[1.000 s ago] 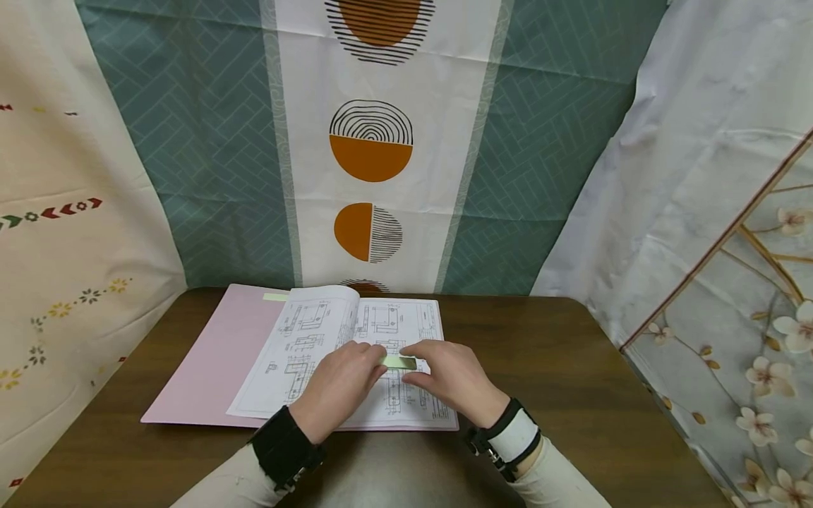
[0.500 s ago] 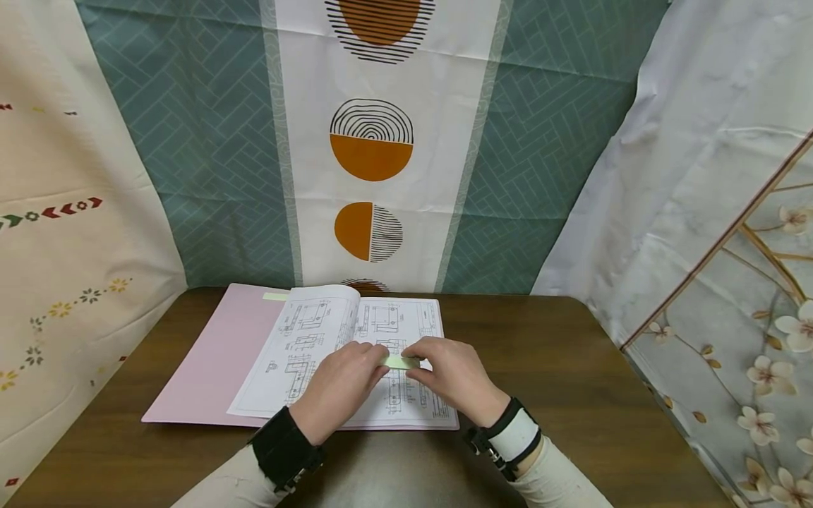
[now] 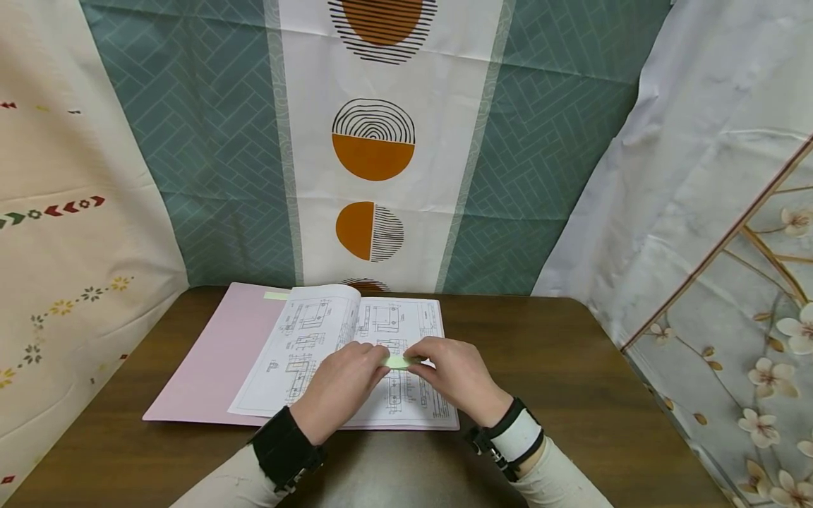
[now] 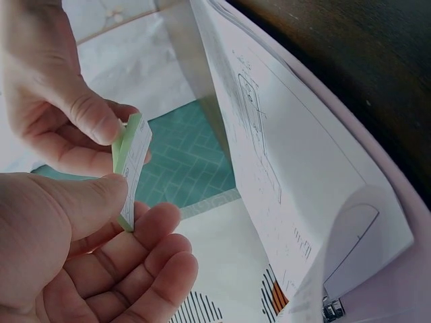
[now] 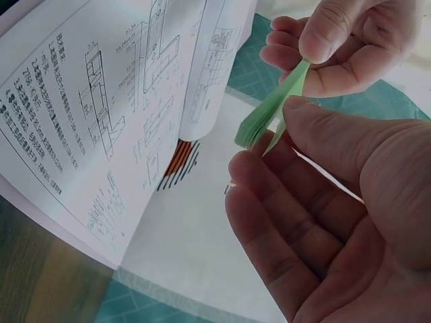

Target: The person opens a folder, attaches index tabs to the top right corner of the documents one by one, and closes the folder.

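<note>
My left hand (image 3: 343,377) pinches one end of a narrow pad of green sticky notes (image 3: 398,362) between thumb and fingers, above the open booklet. At the other end, the thumb and index finger of my right hand (image 3: 454,370) grip the pad's top sheet. In the right wrist view that green sheet (image 5: 273,140) bends away from the thicker stack (image 5: 259,121). The pad's printed white backing (image 4: 137,158) faces the left wrist camera. Below both hands lies the booklet (image 3: 381,317) of technical drawings, its right page partly covered by the hands.
The booklet lies in a pink folder (image 3: 203,367), opened flat on the brown wooden table (image 3: 540,367). A pale green strip (image 3: 276,295) is on the folder's upper left part. Patterned cloths (image 3: 241,176) hang behind the table and at both sides.
My right thumb and index finger have closed from a spread pose onto the pad's right end, and the green paper now bows between the hands. The left hand has hardly moved.
</note>
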A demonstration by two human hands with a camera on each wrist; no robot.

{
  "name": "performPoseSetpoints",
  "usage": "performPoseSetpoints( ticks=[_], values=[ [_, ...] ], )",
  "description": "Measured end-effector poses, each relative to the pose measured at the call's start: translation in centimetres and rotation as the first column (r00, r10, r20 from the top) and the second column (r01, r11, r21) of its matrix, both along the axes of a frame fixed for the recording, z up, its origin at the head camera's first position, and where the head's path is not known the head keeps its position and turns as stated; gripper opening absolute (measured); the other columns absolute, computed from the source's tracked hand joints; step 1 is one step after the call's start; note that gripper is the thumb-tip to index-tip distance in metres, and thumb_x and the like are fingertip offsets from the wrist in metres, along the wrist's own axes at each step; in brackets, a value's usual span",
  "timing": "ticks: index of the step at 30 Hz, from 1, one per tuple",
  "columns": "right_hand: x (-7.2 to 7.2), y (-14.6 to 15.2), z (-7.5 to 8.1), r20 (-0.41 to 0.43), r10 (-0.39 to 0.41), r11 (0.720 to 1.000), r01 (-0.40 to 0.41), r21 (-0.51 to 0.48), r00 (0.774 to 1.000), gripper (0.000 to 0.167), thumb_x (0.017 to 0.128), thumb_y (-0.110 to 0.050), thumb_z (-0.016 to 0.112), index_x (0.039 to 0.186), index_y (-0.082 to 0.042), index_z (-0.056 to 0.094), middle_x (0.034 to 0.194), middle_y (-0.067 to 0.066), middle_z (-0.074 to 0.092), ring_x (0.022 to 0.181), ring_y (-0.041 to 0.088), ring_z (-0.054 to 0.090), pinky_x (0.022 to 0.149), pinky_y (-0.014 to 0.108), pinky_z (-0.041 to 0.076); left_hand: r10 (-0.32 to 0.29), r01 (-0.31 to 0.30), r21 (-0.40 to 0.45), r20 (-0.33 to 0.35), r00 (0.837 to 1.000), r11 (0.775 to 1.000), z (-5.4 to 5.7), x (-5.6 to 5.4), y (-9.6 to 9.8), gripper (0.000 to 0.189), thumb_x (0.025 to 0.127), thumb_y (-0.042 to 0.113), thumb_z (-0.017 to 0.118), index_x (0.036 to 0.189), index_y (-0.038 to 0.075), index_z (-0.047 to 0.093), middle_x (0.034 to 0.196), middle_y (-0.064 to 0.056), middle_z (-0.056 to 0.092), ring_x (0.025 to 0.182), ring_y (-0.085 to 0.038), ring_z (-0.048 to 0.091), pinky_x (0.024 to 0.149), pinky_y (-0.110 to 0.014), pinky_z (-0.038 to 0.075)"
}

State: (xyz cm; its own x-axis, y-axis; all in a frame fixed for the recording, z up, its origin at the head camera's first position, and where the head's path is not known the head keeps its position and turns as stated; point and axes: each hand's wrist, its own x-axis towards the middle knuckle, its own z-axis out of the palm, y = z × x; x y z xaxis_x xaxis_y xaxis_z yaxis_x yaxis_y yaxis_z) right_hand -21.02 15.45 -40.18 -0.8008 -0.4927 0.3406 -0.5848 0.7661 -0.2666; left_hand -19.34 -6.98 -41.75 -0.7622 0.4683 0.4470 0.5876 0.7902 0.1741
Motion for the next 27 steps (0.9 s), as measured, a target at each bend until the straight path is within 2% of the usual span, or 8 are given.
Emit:
performPoseSetpoints(
  ticks=[7, 17, 27],
  values=[
    [0.13, 0.15, 0.22, -0.028, 0.005, 1.0, -0.005, -0.002, 1.0, 0.013, 0.096, -0.025, 0.089, 0.108, -0.021, 0.087, 0.102, -0.009, 0.081, 0.086, 0.004, 0.072, 0.075, 0.031, 0.058, 0.009, -0.009, -0.006, 0.028, 1.0, 1.0, -0.02, -0.01, 0.06, 0.013, 0.1, 0.021, 0.085, 0.108, 0.015, 0.076, 0.092, 0.005, 0.074, 0.079, -0.013, 0.061, 0.068, -0.03, 0.052],
    [0.27, 0.03, 0.27, -0.016, 0.008, 0.999, -0.009, -0.037, 1.0, 0.014, 0.101, -0.02, 0.084, 0.115, -0.02, 0.086, 0.109, -0.006, 0.082, 0.093, 0.008, 0.074, 0.081, 0.035, 0.06, 0.022, -0.022, -0.016, 0.041, 0.999, 1.0, 0.01, 0.08, 0.13, 0.014, 0.1, 0.023, 0.085, 0.108, 0.015, 0.076, 0.091, 0.004, 0.075, 0.079, -0.013, 0.061, 0.069, -0.029, 0.052],
    [0.23, 0.29, 0.24, -0.067, 0.048, 0.997, -0.052, -0.057, 0.997, 0.015, 0.094, -0.019, 0.091, 0.107, -0.022, 0.087, 0.098, -0.012, 0.078, 0.087, 0.002, 0.07, 0.078, 0.031, 0.059, 0.013, -0.012, -0.016, 0.062, 0.998, 1.0, 0.05, 0.1, 0.19, 0.015, 0.099, 0.024, 0.086, 0.109, 0.015, 0.077, 0.091, 0.004, 0.074, 0.077, -0.013, 0.058, 0.068, -0.029, 0.052]
  ],
)
